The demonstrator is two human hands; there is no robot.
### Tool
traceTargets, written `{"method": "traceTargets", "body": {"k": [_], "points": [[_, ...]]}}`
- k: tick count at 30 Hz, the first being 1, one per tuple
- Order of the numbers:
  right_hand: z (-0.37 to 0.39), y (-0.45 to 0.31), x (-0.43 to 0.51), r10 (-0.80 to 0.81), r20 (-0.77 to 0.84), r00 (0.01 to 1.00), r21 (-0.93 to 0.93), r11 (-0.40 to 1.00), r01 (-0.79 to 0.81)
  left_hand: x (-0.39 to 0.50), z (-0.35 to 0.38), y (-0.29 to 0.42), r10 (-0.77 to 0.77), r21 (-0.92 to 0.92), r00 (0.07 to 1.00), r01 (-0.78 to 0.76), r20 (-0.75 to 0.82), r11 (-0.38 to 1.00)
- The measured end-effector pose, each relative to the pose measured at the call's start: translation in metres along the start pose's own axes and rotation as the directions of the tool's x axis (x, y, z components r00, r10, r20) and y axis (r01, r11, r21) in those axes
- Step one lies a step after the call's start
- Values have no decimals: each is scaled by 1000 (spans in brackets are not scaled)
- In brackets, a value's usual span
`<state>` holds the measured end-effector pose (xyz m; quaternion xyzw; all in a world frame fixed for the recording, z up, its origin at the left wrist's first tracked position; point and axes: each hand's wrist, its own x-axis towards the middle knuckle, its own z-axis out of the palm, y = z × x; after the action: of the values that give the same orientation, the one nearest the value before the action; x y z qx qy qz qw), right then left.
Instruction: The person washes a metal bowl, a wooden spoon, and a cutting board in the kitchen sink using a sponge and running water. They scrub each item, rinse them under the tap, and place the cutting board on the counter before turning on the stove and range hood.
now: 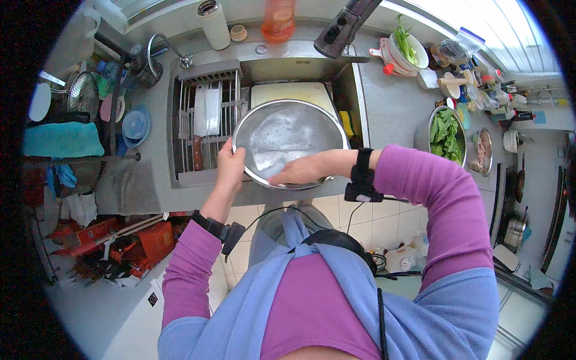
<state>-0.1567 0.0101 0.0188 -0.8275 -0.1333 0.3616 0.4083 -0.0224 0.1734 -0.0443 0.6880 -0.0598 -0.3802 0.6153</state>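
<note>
My left hand [231, 165] grips the left rim of a large stainless steel bowl [292, 130], thumb on the rim. The bowl is over the front of the sink [363, 112], its wet inside turned up toward me. Inside it, near the front rim, my right hand [298, 172] lies against the metal; no object shows in that hand. Behind the bowl a pale cutting board [288, 91] is partly covered. A yellow sponge [346, 124] sits at the right side of the basin. Left of the bowl, a cleaver [207, 108] with a wooden handle rests on the metal drying rack [184, 123].
A dark faucet [335, 33] reaches over the sink's back edge. Behind stand a white flask [214, 27] and an orange bottle [277, 22]. To the right are a bowl of leafy greens [445, 135] and a bowl of raw meat [484, 153]. Blue bowls [136, 123] sit at left.
</note>
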Motion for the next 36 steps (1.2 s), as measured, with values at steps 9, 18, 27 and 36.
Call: {"method": "traceTargets", "body": {"k": [9, 18, 27, 36], "points": [[0, -3, -54, 401, -51, 914, -385, 837, -389, 9, -8, 49, -274, 240, 957, 246, 92, 939], [-2, -1, -37, 264, -72, 962, -247, 929, -274, -7, -11, 43, -185, 173, 983, 185, -15, 967], [3, -11, -23, 215, -132, 968, 38, 977, -211, -41, 25, 34, -25, 18, 998, 26, -54, 999], [-12, 67, -53, 343, -72, 936, -520, 788, -329, 7, -15, 75, 42, 187, 987, -71, 156, 980]]}}
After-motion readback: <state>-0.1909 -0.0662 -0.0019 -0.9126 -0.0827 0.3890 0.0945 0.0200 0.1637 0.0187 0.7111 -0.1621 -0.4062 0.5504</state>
